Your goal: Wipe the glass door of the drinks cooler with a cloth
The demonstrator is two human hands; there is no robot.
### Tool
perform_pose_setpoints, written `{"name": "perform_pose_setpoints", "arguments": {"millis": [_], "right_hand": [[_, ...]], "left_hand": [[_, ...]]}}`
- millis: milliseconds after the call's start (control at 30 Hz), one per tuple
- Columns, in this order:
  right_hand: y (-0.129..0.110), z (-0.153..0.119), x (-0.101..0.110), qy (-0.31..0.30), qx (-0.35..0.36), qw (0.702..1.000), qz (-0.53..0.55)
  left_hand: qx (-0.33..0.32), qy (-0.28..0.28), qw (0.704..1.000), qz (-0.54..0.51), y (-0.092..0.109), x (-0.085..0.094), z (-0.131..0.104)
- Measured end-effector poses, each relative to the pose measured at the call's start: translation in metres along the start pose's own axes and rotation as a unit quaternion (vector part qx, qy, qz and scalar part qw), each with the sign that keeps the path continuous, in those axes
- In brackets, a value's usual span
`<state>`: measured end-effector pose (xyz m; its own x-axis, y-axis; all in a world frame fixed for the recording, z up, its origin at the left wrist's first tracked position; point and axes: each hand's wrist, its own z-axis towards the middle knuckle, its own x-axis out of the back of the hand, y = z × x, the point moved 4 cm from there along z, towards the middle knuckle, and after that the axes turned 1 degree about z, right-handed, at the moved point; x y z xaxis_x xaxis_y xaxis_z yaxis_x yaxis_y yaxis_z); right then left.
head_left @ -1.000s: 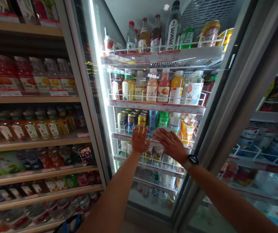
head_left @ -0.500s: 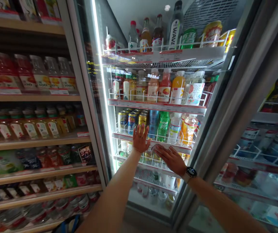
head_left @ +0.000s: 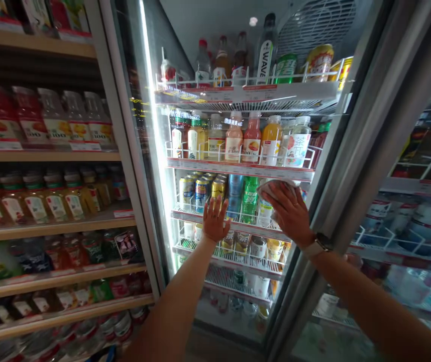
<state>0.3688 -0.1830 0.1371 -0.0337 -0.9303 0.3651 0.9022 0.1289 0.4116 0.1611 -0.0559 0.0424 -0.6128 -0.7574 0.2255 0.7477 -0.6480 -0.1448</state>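
Head view | my left hand (head_left: pixel 215 223) spread flat against the glass door (head_left: pixel 219 319) | my right hand (head_left: pixel 293 213), apart from it, covers a pale cloth (head_left: pixel 269 189) on the door's right half; whether it grips, I can't tell | bottles (head_left: pixel 271 141) behind the door | wooden shelves (head_left: pixel 55 224) left of the door

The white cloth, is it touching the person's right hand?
Touching. The head view shows the right hand spread flat over the cloth, whose edges stick out around it.
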Motion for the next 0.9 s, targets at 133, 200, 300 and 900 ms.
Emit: {"name": "perform_pose_setpoints", "arguments": {"millis": [133,200,300,900], "right_hand": [[-0.033,-0.071,-0.026,-0.06,0.029,0.997,0.023],[-0.052,-0.107,-0.037,-0.094,0.069,0.993,0.033],[-0.067,-0.135,-0.044,-0.119,0.107,0.987,0.033],[-0.015,-0.066,-0.017,0.091,-0.16,0.983,0.001]], "left_hand": [[-0.002,0.008,1.0,0.0,0.0,0.0,0.0],[0.002,0.003,1.0,-0.003,-0.001,-0.001,-0.001],[0.007,-0.013,1.0,-0.004,-0.002,-0.003,-0.001],[0.005,0.014,1.0,-0.012,0.0,0.001,0.002]]}}
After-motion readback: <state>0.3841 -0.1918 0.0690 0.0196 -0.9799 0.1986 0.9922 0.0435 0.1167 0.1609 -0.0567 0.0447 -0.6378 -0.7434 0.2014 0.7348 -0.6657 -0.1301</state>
